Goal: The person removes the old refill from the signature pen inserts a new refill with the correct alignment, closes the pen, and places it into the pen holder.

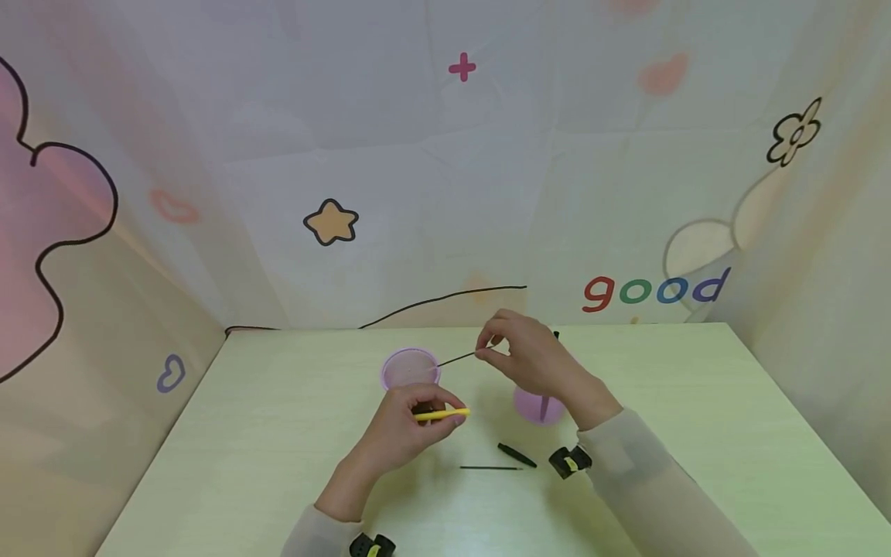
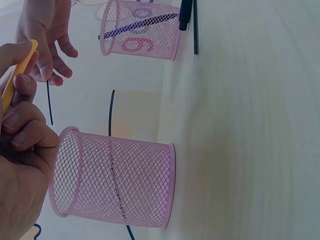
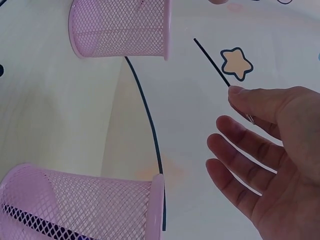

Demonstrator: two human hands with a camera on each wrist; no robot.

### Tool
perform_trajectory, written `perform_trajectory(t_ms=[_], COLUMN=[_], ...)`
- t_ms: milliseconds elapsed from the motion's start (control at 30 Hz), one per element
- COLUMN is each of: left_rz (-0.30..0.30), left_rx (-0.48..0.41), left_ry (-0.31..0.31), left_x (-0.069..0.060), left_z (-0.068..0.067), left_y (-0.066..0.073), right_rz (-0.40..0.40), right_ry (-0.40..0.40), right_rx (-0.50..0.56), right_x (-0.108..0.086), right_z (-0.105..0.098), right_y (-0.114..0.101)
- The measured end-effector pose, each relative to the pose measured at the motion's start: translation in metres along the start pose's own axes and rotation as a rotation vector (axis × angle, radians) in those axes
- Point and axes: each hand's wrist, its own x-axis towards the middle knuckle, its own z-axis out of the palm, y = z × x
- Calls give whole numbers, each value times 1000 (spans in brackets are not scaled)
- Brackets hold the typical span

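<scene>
One thin dark rod (image 1: 455,359) sits in my right grip (image 1: 530,357), pinched between thumb and forefinger; the other fingers are spread and hold nothing. Rod looks straight, very slender, like a pen refill, with a paler, glassy bit showing by my fingertips in the right wrist view. It's off the bench (image 1: 237,472), slanting, its free end higher than the rim of the left mesh cup (image 2: 145,170) and near it; whether it's right over the mouth, I can't tell.

My left grip (image 1: 402,429) is clasped on a yellow barrel (image 1: 442,415), thumb and fingers round it. Barrel is bright, plain, slim, roughly level in the head view, one end poking past my fingertips; the other end is hidden by my hand. This grip is just in front of the left mesh cup; contact unclear.

Both cups are pink-purple open mesh, upright. Right mesh cup (image 1: 527,404) has a dark pen (image 2: 142,26) leaning in it, tip above the rim. On the bench, apart from both cups: a short black tube (image 1: 517,455), lying at an angle, and just beside it a second thin rod (image 1: 490,468), dark with a lighter tip.
</scene>
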Motion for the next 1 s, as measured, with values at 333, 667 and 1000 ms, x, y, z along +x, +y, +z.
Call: perform_trajectory(t_ms=[333,667,1000], left_rz=[1,3,42], left_rx=[-15,-28,23], left_ry=[8,5,20], left_x=[-1,-1,0], left_z=[-1,-1,-1], left_y=[0,1,-3], right_rz=[37,37,62], right_ry=[15,44,72], right_rx=[50,62,111], right_x=[-10,-13,-22], right_z=[-1,-3,-6], right_y=[4,6,9])
